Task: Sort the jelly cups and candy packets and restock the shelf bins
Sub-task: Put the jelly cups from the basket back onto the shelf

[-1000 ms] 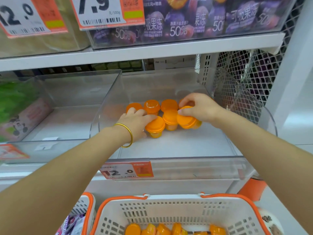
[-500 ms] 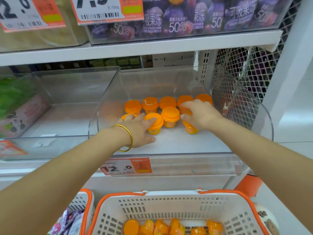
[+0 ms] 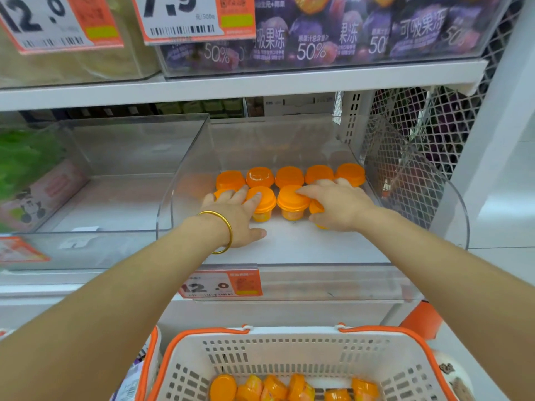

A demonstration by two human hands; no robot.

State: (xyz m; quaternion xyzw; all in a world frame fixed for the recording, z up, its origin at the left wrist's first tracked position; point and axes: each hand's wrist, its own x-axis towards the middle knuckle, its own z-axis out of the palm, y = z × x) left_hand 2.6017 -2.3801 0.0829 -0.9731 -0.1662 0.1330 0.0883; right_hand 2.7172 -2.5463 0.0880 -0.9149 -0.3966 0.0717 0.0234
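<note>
Reaching into the clear bin [image 3: 333,282], the left hand [image 3: 237,215] lies flat, straight fingers touching lids of the front jelly cups [image 3: 262,198]. The right hand [image 3: 338,206], fingers spread and relaxed, rests on cups beside it. A back row [image 3: 289,176] of five stands at both hands' fingertips. A basket [image 3: 289,348] holding more sits beneath the forearms.

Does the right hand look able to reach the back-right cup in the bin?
Probably yes. The right hand is already inside the bin, just short of the back-right cup, with nothing between them. It lies over a front cup that it may need to release first.
</note>
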